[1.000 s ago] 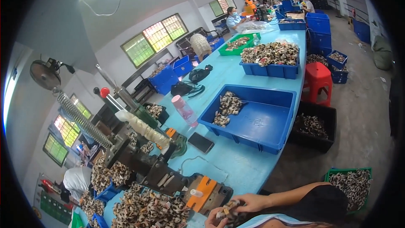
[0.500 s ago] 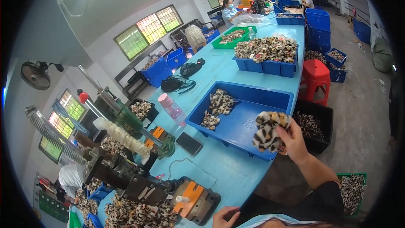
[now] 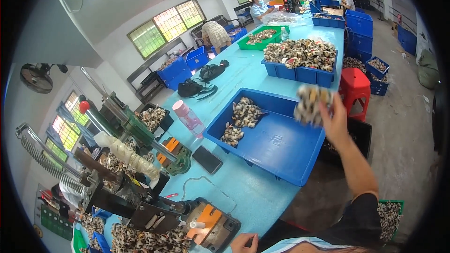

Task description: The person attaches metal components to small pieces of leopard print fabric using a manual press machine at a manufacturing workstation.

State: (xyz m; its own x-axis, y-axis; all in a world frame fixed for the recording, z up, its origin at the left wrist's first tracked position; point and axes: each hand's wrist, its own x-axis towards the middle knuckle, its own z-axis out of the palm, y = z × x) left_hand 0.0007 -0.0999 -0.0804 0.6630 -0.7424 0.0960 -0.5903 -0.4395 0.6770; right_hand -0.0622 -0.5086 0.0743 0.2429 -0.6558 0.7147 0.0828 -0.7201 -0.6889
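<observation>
My right hand [image 3: 333,121] grips a bundle of fluffy spotted plush pieces [image 3: 313,105], cream and black with a yellowish patch, blurred by motion. It is held up over the far right rim of a shallow blue tray [image 3: 281,168]. Inside that tray, toward its left side, lie a larger pile of similar plush pieces [image 3: 247,112] and a smaller pile [image 3: 232,134]. My left hand [image 3: 244,242] rests at the table's near edge, partly cut off by the picture's lower rim. Its fingers are curled in, and whatever they may hold is hidden.
Left of the tray are a pink bottle [image 3: 188,118], a phone [image 3: 207,159] and hand-lever presses [image 3: 140,201] with orange blocks. A heaped blue bin [image 3: 300,76] and a green tray [image 3: 262,42] stand beyond. A red stool [image 3: 355,91] is at right. People work farther back.
My right hand has lifted the plush bundle up and away, from the tray's near right side to its far right rim. My left hand has shifted slightly left, its fingers more curled.
</observation>
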